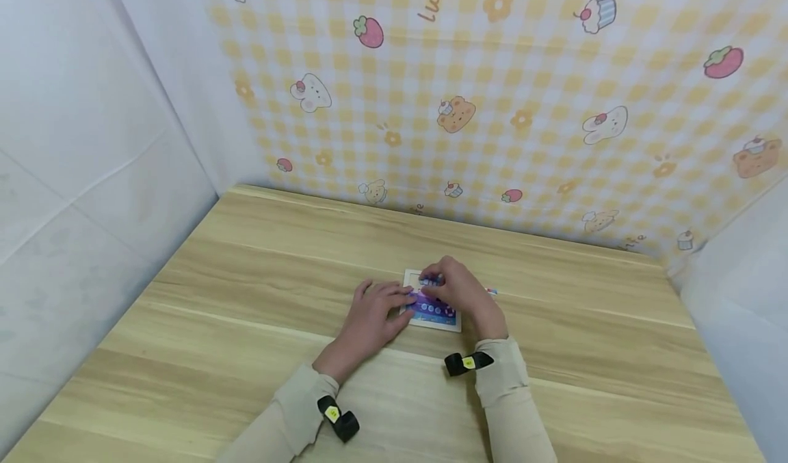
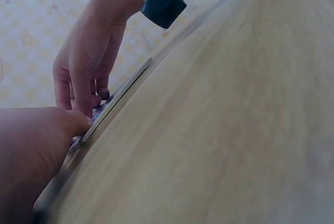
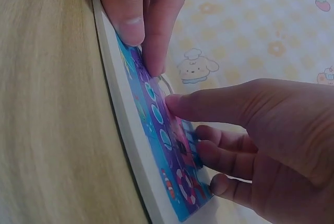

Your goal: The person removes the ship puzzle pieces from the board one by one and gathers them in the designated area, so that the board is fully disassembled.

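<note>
Two hands (image 1: 377,312) (image 1: 460,288), one picture board (image 1: 431,308)

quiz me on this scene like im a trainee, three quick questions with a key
1. True or false: in the head view, the left hand lies at the left side of the picture board.
2. The board's border is: (a) black, (b) white, (c) red.
3. Fill in: the cloth backdrop carries a yellow-and-white ____ pattern.

Key: 1. true; 2. b; 3. checked
</note>
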Tool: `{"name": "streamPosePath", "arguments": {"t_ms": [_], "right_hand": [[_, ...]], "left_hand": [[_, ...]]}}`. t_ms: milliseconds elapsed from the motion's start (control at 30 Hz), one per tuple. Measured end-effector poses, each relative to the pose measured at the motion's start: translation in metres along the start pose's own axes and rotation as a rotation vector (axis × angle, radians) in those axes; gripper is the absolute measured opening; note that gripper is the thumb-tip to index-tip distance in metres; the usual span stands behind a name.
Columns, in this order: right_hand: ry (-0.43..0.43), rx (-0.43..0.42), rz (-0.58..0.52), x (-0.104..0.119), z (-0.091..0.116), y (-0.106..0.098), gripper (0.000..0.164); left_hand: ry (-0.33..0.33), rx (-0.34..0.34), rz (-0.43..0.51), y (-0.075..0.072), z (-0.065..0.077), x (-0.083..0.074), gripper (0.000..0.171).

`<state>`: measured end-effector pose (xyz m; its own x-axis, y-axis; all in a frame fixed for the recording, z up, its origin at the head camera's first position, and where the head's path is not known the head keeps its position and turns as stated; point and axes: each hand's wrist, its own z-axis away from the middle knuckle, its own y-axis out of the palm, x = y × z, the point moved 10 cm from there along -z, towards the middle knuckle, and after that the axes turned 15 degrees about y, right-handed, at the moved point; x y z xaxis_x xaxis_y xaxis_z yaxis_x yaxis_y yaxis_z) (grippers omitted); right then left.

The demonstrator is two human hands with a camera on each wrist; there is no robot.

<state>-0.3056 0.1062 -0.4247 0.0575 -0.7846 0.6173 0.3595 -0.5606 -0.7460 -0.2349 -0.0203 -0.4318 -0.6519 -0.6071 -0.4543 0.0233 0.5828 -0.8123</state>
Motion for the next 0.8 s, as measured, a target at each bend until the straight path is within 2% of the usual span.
{"name": "streamPosePath", "arguments": {"t_ms": [200,367,567,700,800], "right_hand": [[0.019,-0.011,-0.018,-0.001,0.001,-0.002,0.014],[-0.007,-0.020,-0.018,-0.004,0.003,-0.006,0.021],[0.062,-0.013,-0.101,-0.019,0.004,-0.014,0.018],[0.033,-0.037,-0.104,-0.020,0.006,-0.020,0.011],[0.009,-0.068,-0.151,-0.019,0.009,-0.029,0.012]], "left_hand": [[-0.001,0.000,0.001,-0.001,-0.001,0.000,0.032],[0.007,-0.006,0.000,-0.001,-0.001,-0.001,0.031],[0.009,-0.010,-0.004,0.000,-0.001,-0.002,0.032],[0.009,-0.018,-0.002,-0.001,-0.001,-0.002,0.031],[0.007,-0.023,0.005,-0.002,0.000,-0.003,0.031]]}}
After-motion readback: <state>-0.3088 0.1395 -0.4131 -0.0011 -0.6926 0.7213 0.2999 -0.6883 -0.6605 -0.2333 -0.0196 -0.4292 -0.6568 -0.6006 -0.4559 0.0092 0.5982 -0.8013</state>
